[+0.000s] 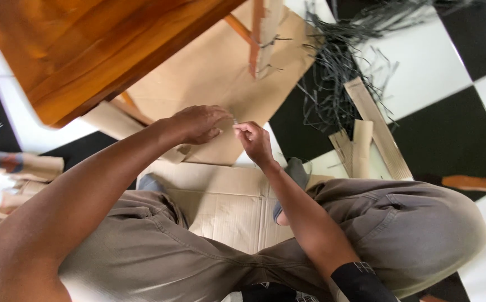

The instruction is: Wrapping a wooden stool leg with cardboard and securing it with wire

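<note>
My left hand [198, 123] and my right hand [254, 141] meet over a sheet of brown cardboard [209, 72] on the floor. Their fingertips pinch something small and thin between them; I cannot tell what it is. I sit cross-legged in khaki trousers on another flat piece of cardboard [226, 201]. A wooden stick with thin dark strands tied to it [262, 36] stands just beyond my hands.
A polished wooden table top [86, 45] overhangs at the upper left. A heap of thin dark strands [338, 67] lies on the black and white tiled floor at the upper right, with cardboard strips [374, 126] beside it. Rolled cardboard and paper scraps [13, 168] lie at the left.
</note>
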